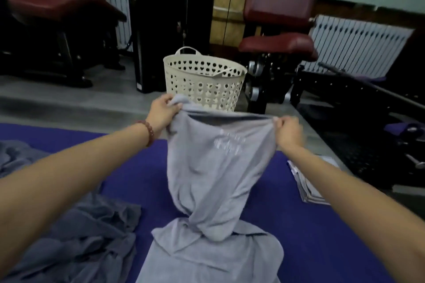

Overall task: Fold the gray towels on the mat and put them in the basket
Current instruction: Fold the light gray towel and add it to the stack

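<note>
Gray terry towel [213,167] hangs twisted between both hands above the purple mat [299,225], its lower end lying on the mat. The left hand [162,114] bunches one top corner; the right hand [288,132] pinches the other. The cream perforated plastic basket [204,80] stands just beyond on the floor
</note>
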`<state>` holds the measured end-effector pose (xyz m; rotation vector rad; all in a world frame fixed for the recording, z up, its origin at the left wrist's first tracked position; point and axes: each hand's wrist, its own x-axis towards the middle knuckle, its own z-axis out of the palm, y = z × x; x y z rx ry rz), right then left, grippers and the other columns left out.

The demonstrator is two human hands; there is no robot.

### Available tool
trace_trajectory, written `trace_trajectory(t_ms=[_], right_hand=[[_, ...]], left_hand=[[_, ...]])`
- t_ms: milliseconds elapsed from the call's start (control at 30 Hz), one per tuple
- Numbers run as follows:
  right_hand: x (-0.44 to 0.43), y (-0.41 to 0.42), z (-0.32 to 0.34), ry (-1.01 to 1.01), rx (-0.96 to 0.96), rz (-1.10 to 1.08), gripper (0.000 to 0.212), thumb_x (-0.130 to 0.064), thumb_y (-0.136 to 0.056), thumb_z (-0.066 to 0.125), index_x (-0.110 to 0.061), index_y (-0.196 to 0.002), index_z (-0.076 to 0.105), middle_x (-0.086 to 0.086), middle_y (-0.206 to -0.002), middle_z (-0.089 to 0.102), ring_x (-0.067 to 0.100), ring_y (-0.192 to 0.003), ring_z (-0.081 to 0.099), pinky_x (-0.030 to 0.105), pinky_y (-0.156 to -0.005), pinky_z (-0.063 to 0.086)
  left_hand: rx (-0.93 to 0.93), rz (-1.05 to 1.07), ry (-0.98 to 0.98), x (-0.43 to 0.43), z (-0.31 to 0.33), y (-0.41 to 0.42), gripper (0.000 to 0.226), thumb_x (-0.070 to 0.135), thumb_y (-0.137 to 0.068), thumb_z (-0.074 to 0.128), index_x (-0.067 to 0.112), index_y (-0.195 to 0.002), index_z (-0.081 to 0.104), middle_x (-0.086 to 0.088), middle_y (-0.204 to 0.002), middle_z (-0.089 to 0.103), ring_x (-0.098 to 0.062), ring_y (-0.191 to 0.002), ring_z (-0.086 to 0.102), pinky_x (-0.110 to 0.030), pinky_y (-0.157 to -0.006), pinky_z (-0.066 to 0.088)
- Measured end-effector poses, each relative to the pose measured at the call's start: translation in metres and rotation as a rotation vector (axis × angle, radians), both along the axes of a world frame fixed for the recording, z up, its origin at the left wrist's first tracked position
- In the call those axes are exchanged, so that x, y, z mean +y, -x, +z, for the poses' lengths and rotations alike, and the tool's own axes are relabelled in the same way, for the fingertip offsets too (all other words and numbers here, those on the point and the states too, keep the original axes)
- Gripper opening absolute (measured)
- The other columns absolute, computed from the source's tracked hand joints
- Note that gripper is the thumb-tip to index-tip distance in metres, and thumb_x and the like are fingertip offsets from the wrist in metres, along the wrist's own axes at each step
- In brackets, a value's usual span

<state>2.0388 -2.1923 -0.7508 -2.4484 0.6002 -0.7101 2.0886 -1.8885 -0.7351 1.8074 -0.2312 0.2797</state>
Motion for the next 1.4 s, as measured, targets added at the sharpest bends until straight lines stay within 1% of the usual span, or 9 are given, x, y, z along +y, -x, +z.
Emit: trace_trajectory(t_ms=[167, 300, 433, 567, 733, 900, 1067, 1300, 1400], right_hand=[[0.006, -0.011, 0.109, 0.368, -0.593, -0.085, 0.033, -0.038, -0.099, 0.036, -0.012, -0.087, 0.053, 0.008, -0.086, 0.059, 0.030, -0.090, 0.056, 0.045, -0.099, 0.031], [0.001, 0.033, 0.079, 0.449, -0.607, 0.173, 0.037, -0.045, -0.094, 0.038, -0.015, -0.073, 0.039, 0.001, -0.054, 0.041, 0.028, -0.049, 0.049, 0.029, -0.050, 0.029], [-0.003, 0.110, -0.015, 0.786, -0.170, 0.525, 0.033, -0.049, -0.077, 0.045, -0.019, -0.075, 0.032, -0.004, -0.048, 0.046, 0.016, -0.036, 0.046, 0.021, -0.039, 0.013], [-0.006, 0.195, -0.113, 0.657, 0.561, 0.859, 0.012, -0.022, -0.085, 0.045, -0.022, -0.082, 0.033, -0.008, -0.065, 0.041, 0.016, -0.059, 0.043, 0.024, -0.049, 0.022], [0.002, 0.246, -0.166, 0.371, 0.947, 0.829, 0.010, -0.023, -0.095, 0.042, -0.022, -0.104, 0.045, -0.017, -0.086, 0.034, 0.013, -0.087, 0.042, 0.019, -0.070, 0.036], [0.013, 0.186, -0.143, -0.436, 0.902, 0.502, 0.017, -0.021, -0.096, 0.045, -0.012, -0.092, 0.058, 0.008, -0.094, 0.059, 0.020, -0.082, 0.055, 0.031, -0.075, 0.043], [0.019, 0.086, -0.031, -1.557, 0.107, 0.558, 0.029, -0.023, -0.086, 0.046, -0.009, -0.109, 0.057, 0.007, -0.100, 0.070, 0.020, -0.090, 0.068, 0.037, -0.081, 0.054], [0.064, 0.073, 0.024, -0.902, 0.454, 1.061, 0.017, -0.027, -0.092, 0.051, -0.027, -0.103, 0.065, -0.009, -0.103, 0.068, 0.007, -0.093, 0.066, 0.028, -0.091, 0.045], [0.068, 0.068, 0.018, -0.557, -0.040, 0.704, 0.010, -0.010, -0.092, 0.056, -0.016, -0.089, 0.064, 0.004, -0.086, 0.067, -0.001, -0.069, 0.062, 0.022, -0.072, 0.049]], left_hand=[[-0.293, 0.080, 0.128, -0.023, 0.077, -0.040, 0.018, -0.004, -0.090, 0.049, 0.014, -0.087, 0.052, 0.004, -0.077, 0.052, -0.002, -0.071, 0.047, -0.006, -0.063, 0.039], [-0.242, 0.058, 0.190, -0.017, 0.046, -0.023, 0.028, -0.012, -0.086, 0.040, 0.014, -0.084, 0.048, 0.004, -0.077, 0.049, -0.003, -0.071, 0.046, -0.013, -0.065, 0.039], [-0.138, -0.069, 0.029, 0.011, -0.046, 0.029, 0.022, 0.001, -0.084, 0.041, 0.019, -0.072, 0.041, 0.004, -0.067, 0.041, -0.004, -0.060, 0.036, -0.013, -0.052, 0.031], [-0.051, -0.356, -0.466, 0.053, -0.155, 0.087, 0.018, 0.043, -0.077, 0.034, 0.032, -0.075, 0.048, 0.009, -0.069, 0.050, -0.005, -0.063, 0.040, -0.027, -0.066, 0.036], [0.151, -0.253, -0.785, 0.079, -0.246, 0.124, 0.025, 0.012, -0.080, 0.044, 0.036, -0.086, 0.044, 0.000, -0.085, 0.047, -0.022, -0.088, 0.046, -0.033, -0.081, 0.040], [0.526, -0.317, -0.356, 0.041, -0.183, 0.098, 0.032, 0.012, -0.102, 0.032, 0.008, -0.072, 0.042, -0.014, -0.062, 0.047, -0.010, -0.040, 0.050, -0.019, -0.037, 0.040], [0.207, -0.075, -0.022, -0.018, -0.037, -0.028, 0.023, 0.007, -0.095, 0.033, 0.019, -0.080, 0.045, 0.000, -0.079, 0.052, -0.020, -0.077, 0.052, -0.020, -0.058, 0.045], [0.186, -0.386, 0.670, -0.101, 0.070, 0.005, 0.028, -0.006, -0.091, 0.028, 0.008, -0.075, 0.047, -0.009, -0.073, 0.050, -0.014, -0.062, 0.049, -0.022, -0.061, 0.042], [0.268, -0.488, 0.643, -0.103, 0.051, 0.023, 0.036, 0.002, -0.089, 0.034, 0.011, -0.058, 0.050, -0.004, -0.063, 0.047, -0.013, -0.057, 0.046, -0.026, -0.065, 0.039]])
